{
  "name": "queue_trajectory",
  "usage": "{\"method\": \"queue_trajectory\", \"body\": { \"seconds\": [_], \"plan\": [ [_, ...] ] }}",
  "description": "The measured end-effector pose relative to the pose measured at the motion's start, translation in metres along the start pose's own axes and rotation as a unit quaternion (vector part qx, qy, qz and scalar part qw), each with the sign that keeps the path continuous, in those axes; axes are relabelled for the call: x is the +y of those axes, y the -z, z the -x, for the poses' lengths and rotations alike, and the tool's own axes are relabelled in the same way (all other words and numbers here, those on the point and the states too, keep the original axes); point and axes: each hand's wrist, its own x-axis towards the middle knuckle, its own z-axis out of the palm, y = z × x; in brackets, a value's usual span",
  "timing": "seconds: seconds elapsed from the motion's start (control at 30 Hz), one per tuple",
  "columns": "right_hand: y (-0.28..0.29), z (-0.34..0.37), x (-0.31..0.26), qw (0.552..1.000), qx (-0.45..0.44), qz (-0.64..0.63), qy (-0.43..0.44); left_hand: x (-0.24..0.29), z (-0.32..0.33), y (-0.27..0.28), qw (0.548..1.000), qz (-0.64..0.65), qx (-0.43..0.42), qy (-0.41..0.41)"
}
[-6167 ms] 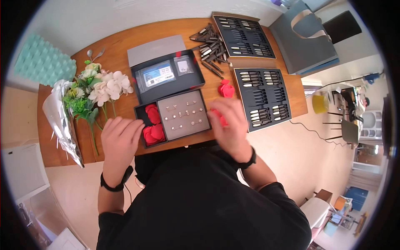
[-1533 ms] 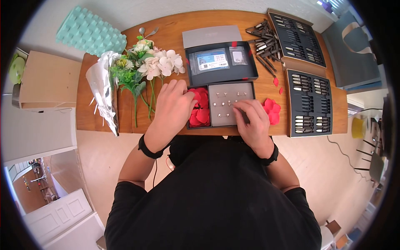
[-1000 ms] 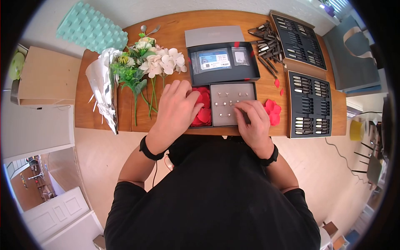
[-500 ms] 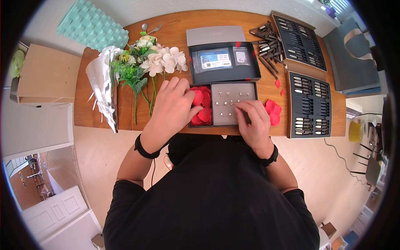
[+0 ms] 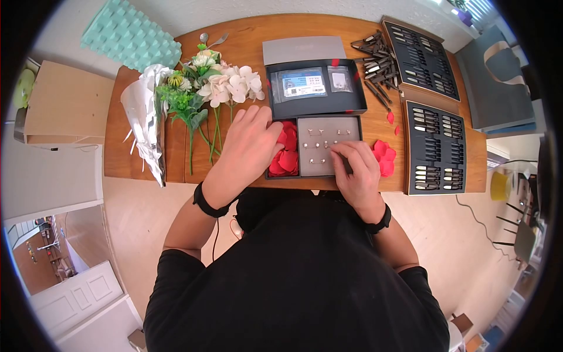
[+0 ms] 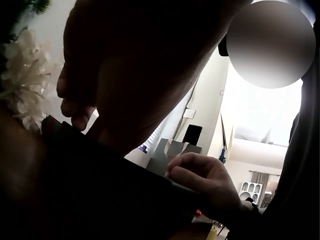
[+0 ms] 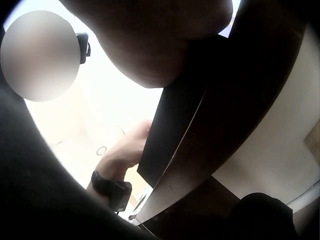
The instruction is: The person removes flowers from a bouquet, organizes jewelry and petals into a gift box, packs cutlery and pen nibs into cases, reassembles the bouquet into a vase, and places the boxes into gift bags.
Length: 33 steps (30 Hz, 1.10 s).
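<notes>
A black box [image 5: 299,121] stands near the table's front edge, its left compartment filled with red petals [image 5: 285,159] and its right one with a grey pad [image 5: 316,170] bearing several small earrings. My left hand [image 5: 246,141] reaches in from the left, fingers bent down over the petals at the box's left wall. Its fingertips are partly hidden, and I cannot tell whether they pinch a petal. Over the right wall lies my right hand [image 5: 360,176], loosely curled, thumb and forefinger apart at the pad's edge. Both wrist views are dark; the right hand [image 6: 202,177] shows beside the box in the left one.
Behind is an open black lid [image 5: 278,108] with packets inside. Loose red petals [image 5: 384,158] lie right of the box. Two trays of dark pens [image 5: 437,146] and a pen pile [image 5: 378,64] stand farther right. Artificial flowers [image 5: 229,88] and silver foil wrap [image 5: 141,111] lie left.
Since several seconds ago, my right hand has moved from the loose petals to the box's right side. Over the last second my left hand shifts slightly above the petals; the right stays put.
</notes>
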Motion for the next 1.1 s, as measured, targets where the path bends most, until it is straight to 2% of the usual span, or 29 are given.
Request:
{"method": "queue_trajectory", "body": {
  "seconds": [0.43, 0.67, 0.77, 0.83, 0.87, 0.93, 1.1],
  "plan": [
    [-0.001, 0.0, 0.001, 1.0, 0.003, -0.001, 0.003, -0.003, 0.0, -0.008, 0.998, 0.002, 0.068, 0.008],
    [-0.001, 0.001, 0.001, 1.0, 0.002, 0.003, 0.0, 0.002, -0.001, -0.001, 0.998, -0.021, 0.053, 0.027],
    [-0.001, 0.001, 0.001, 1.0, 0.0, 0.002, -0.001, 0.001, 0.0, -0.001, 0.998, 0.0, 0.069, -0.005],
    [-0.001, 0.001, 0.001, 1.0, 0.001, 0.005, 0.001, -0.004, 0.001, -0.002, 0.991, 0.018, 0.047, -0.127],
    [-0.001, 0.001, 0.001, 1.0, 0.0, 0.005, 0.001, -0.004, 0.004, -0.004, 0.991, 0.018, 0.047, -0.127],
    [-0.001, 0.001, 0.002, 1.0, -0.001, 0.005, 0.001, -0.004, 0.009, -0.006, 0.993, 0.038, -0.015, -0.112],
    [0.001, 0.002, 0.0, 1.0, 0.001, 0.011, -0.004, -0.001, 0.015, 0.005, 0.992, 0.032, 0.0, -0.123]
  ]
}}
